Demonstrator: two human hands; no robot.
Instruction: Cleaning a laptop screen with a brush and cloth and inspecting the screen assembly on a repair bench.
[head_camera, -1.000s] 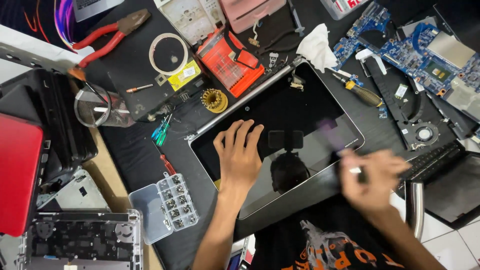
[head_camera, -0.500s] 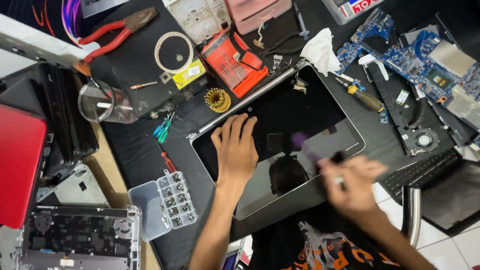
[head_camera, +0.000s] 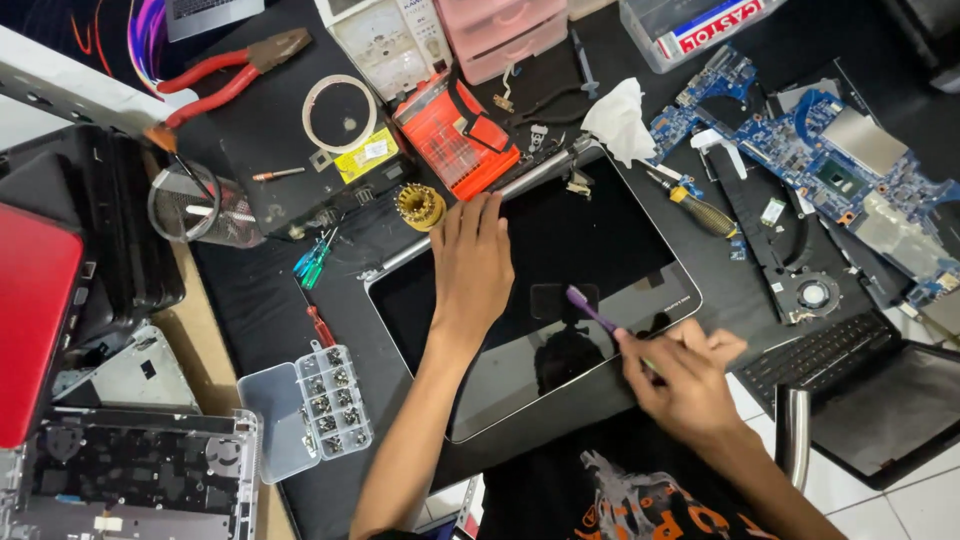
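Note:
A laptop screen panel (head_camera: 600, 230) with glossy black glass lies face up on a black mat, tilted, its hinge bar toward the far edge. My left hand (head_camera: 472, 262) rests flat on the glass near its upper left part, fingers together and pointing away from me. My right hand (head_camera: 682, 375) hovers over the panel's near right edge and grips a thin purple tool (head_camera: 590, 309) whose tip touches or nearly touches the glass at its middle.
A clear screw organiser box (head_camera: 305, 407) sits at the near left. A yellow-handled screwdriver (head_camera: 700, 208), a blue motherboard (head_camera: 830, 160) and a fan (head_camera: 812, 294) lie right. Red pliers (head_camera: 225, 75), an orange tool case (head_camera: 455, 135), a brass wire ball (head_camera: 420, 205) and white tissue (head_camera: 620, 118) lie beyond.
My right hand has shifted left and nearer to me with the purple tool, bringing its tip to the middle of the glass. My left hand has stayed flat on the panel.

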